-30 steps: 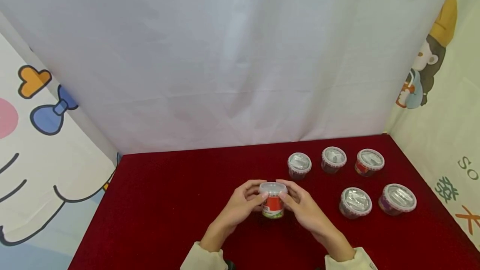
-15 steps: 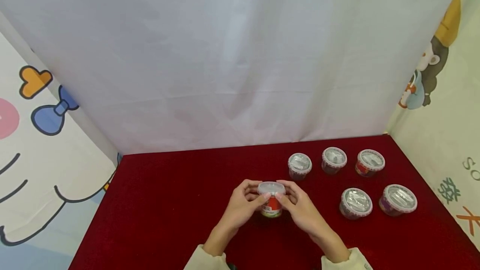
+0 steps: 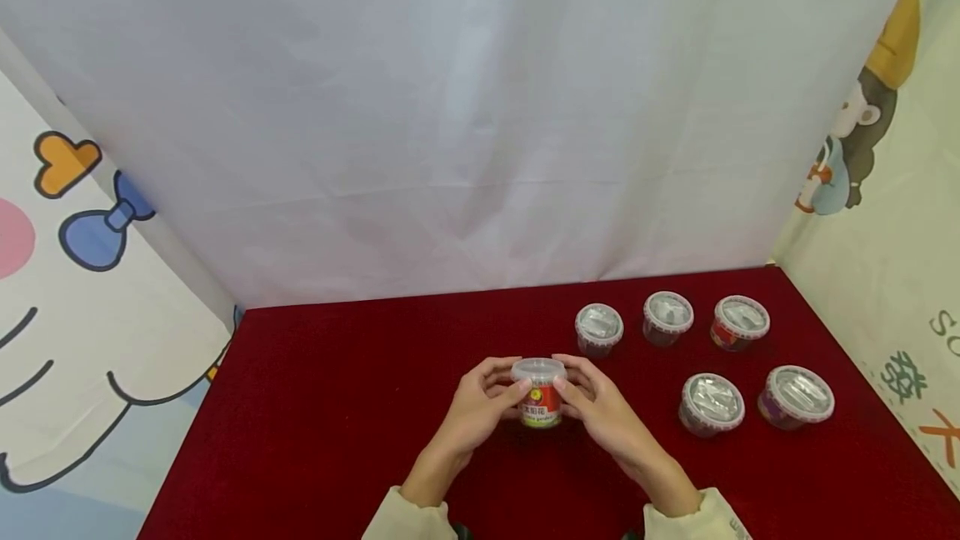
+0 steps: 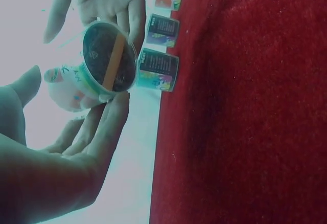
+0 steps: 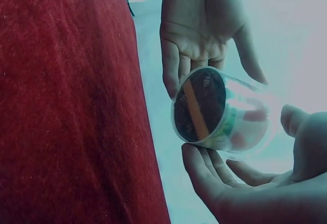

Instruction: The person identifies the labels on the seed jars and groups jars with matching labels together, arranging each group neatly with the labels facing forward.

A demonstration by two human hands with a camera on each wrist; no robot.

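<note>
Both hands hold a small clear plastic cup (image 3: 541,408) with a translucent lid, above the table's front middle. Its label is red with white lettering and a green lower edge. On the cup's left side is the left hand (image 3: 476,408), thumb near the rim; the right hand (image 3: 606,412) grips the opposite side the same way. Both wrist views show the cup's underside, where dark contents and a flat orange-brown strip (image 4: 115,63) are visible through the plastic. In the right wrist view the cup (image 5: 245,116) is tilted in the frame, with fingertips at its base.
Several lidded tubs stand at the table's right: a nearer tub (image 3: 711,405), another at the far right (image 3: 796,397), and a back row including a tub (image 3: 598,329). Red cloth (image 3: 337,415) covers the table. A white curtain (image 3: 450,148) hangs behind.
The cup has turned between the hands, so its lettering and a yellow round mark now face the head camera. Hands and cup have shifted slightly left and up. The tubs stay put.
</note>
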